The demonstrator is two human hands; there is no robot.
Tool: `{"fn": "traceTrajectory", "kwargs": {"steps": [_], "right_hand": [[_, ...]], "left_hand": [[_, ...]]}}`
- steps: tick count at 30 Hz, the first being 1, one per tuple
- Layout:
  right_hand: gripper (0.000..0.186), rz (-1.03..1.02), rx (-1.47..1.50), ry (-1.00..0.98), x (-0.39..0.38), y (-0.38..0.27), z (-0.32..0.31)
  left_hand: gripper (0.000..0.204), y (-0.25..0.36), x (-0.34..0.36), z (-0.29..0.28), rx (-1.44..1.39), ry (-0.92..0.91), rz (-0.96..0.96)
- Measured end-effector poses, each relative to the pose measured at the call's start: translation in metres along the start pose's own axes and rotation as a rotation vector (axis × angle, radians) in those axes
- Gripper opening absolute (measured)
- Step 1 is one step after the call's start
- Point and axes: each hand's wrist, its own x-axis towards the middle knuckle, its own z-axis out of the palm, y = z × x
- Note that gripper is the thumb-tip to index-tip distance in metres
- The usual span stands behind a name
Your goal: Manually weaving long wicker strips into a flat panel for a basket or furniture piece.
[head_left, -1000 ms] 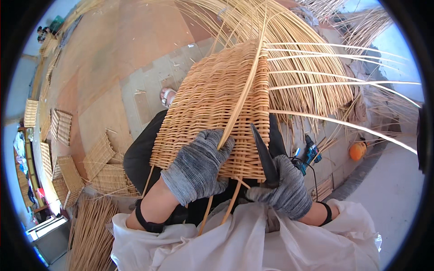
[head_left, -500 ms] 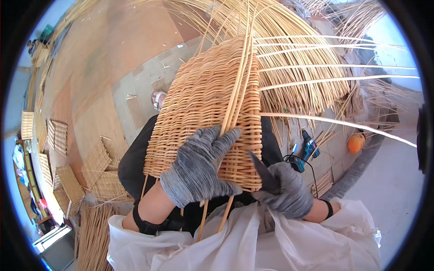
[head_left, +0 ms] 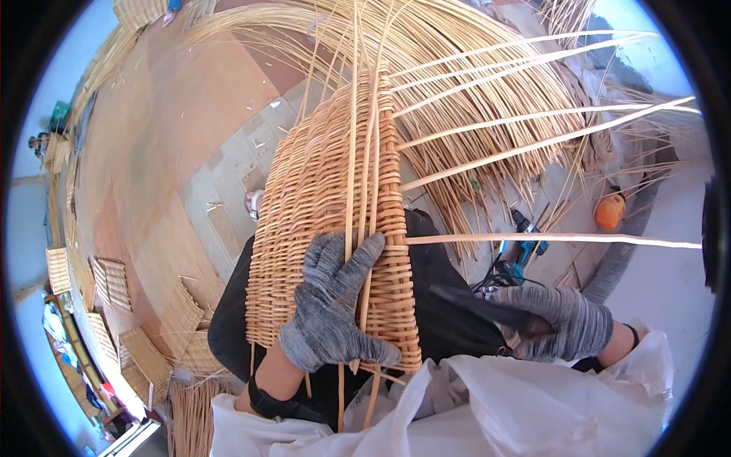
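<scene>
A woven wicker panel (head_left: 304, 198) leans across my dark-trousered lap, with long loose rods standing out from its right side and top. My left hand (head_left: 331, 301), in a grey knitted glove, lies on its lower part. The thumb and fingers close round several upright willow rods (head_left: 364, 190) and press them to the weave. My right hand (head_left: 567, 320), gloved the same, is apart from the panel to the right. It grips a dark pointed blade (head_left: 480, 305), blurred by motion; the handle is mostly hidden in the glove.
A large bundle of rods (head_left: 502, 129) covers the floor ahead. At right lie a blue-black power drill (head_left: 525, 244) and an orange rounded object (head_left: 609, 211). Small woven panels (head_left: 145, 358) lie at left. One long side rod (head_left: 548, 239) reaches toward the right wall.
My right hand has swung right with the blade, away from the panel's lower corner. The panel and my left hand have shifted left and slightly down in view.
</scene>
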Motion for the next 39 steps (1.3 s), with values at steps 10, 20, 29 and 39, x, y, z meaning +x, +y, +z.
{"fn": "traceTrajectory", "kwargs": {"steps": [10,20,29,39], "right_hand": [[0.046,-0.054,-0.308,-0.051,0.022,-0.028,-0.01],[0.051,-0.077,-0.473,-0.422,0.068,-0.047,-0.05],[0.037,-0.269,-0.577,-0.35,0.081,-0.068,-0.045],[0.046,-0.299,-1.104,-0.622,0.09,-0.081,-0.058]], "left_hand": [[0.12,-0.012,0.01,0.002,-0.034,0.055,0.031],[0.119,-0.02,0.011,0.004,0.019,-0.004,0.041],[0.117,-0.021,0.014,0.008,-0.022,-0.036,0.026],[0.112,-0.016,0.012,0.008,-0.087,0.025,0.018]]}}
